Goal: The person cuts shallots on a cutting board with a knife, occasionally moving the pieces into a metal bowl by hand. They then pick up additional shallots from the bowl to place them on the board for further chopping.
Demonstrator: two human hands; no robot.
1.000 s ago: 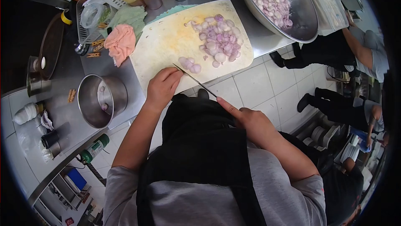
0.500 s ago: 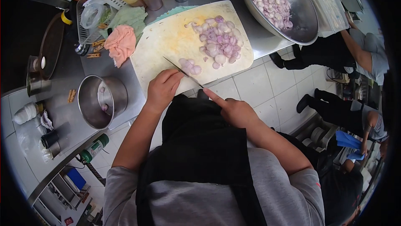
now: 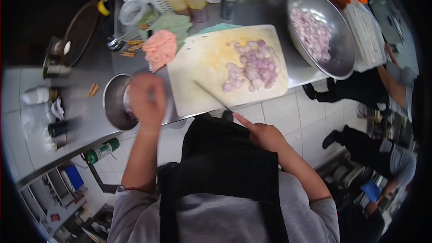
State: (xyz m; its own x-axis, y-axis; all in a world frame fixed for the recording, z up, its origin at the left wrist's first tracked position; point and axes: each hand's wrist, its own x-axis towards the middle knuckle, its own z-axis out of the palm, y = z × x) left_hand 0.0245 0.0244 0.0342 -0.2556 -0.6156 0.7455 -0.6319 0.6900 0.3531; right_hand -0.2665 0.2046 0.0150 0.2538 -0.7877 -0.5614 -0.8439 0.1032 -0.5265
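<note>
My right hand (image 3: pixel 268 138) grips a knife (image 3: pixel 212 94), index finger stretched along it, with the blade over the front of the white cutting board (image 3: pixel 191 94). Sliced shallots (image 3: pixel 258 65) form a pile on the board's right half, and a smaller group (image 3: pixel 233 79) sits just left of it. Smeared by motion, my left hand (image 3: pixel 147 99) is at the right rim of a steel pot (image 3: pixel 118 108), left of the board. Its fingers are too blurred to show whether they hold anything. Part of the pot's inside is hidden behind the hand.
A big steel bowl (image 3: pixel 339 56) of sliced shallots stands to the right. A pink cloth (image 3: pixel 159 49) and green cloth (image 3: pixel 173 27) lie at the board's left corner. Squeeze bottles (image 3: pixel 229 2) line the back. Two people (image 3: pixel 396 81) are at the right.
My left hand has left the shallots on the board and moved left to the pot. The small group of slices now lies closer to the pile. The knife stays in my right hand.
</note>
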